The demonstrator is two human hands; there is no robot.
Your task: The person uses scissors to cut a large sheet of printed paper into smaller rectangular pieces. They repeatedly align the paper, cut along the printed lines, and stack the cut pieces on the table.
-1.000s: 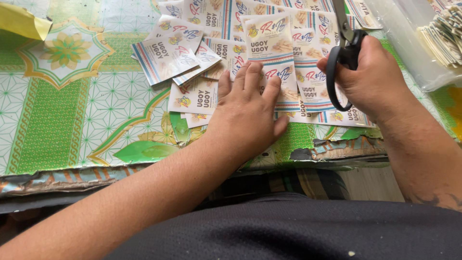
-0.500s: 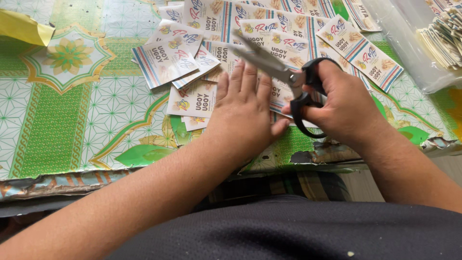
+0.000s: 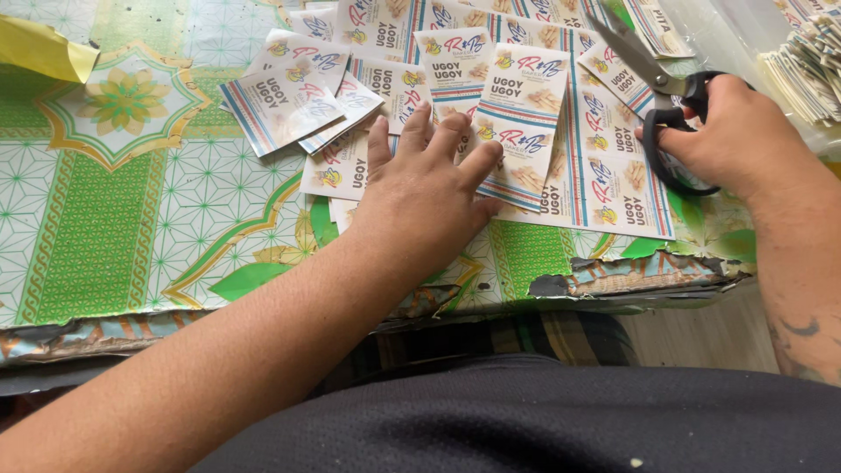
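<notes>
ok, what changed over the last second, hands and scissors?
The right hand swung the black-handled scissors from blades-up at the sheet's right edge, across toward the left hand, then back out right; blades now point up-left over the printed label sheet. The left hand stayed flat on the cut labels. The grip on the scissors is unchanged.

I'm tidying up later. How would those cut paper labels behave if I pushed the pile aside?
The cut labels look thin and flat, so they are probably light and floppy. They overlap loosely on the smooth tablecloth, so a push would likely slide and scatter them. The left hand lies flat on some.
</notes>
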